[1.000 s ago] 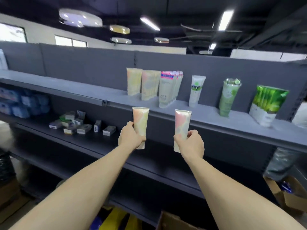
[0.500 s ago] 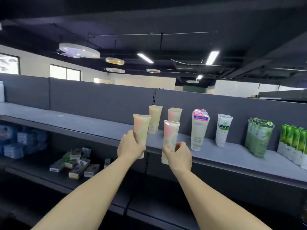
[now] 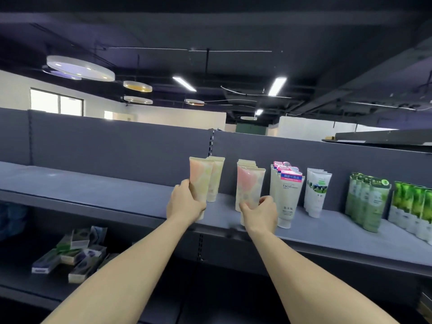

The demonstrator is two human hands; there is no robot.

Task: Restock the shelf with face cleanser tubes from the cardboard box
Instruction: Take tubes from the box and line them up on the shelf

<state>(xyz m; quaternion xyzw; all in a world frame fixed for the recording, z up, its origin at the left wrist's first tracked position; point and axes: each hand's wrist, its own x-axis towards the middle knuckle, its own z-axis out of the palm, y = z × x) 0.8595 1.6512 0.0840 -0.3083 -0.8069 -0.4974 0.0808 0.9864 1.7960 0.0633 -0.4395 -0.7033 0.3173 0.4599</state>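
My left hand (image 3: 185, 203) grips a peach and yellow cleanser tube (image 3: 199, 180), held upright at the front of a row of like tubes (image 3: 216, 178) on the grey shelf (image 3: 117, 195). Over to the right, a pink and pale tube (image 3: 249, 188) stands cap-down in my right hand (image 3: 260, 212), in front of a second row of the same tubes (image 3: 246, 163). Both tubes sit near the shelf's front edge. The cardboard box is out of view.
Right of my hands stand white Facial tubes with pink tops (image 3: 288, 190), white tubes with a green picture (image 3: 316, 190) and green packs (image 3: 368, 199) (image 3: 413, 206). Small boxes (image 3: 72, 253) lie on the lower shelf at left. The shelf's left half is bare.
Both hands have moved forward to the shelf with their tubes, now at the fronts of the two rows. The view has come closer to the shelf.
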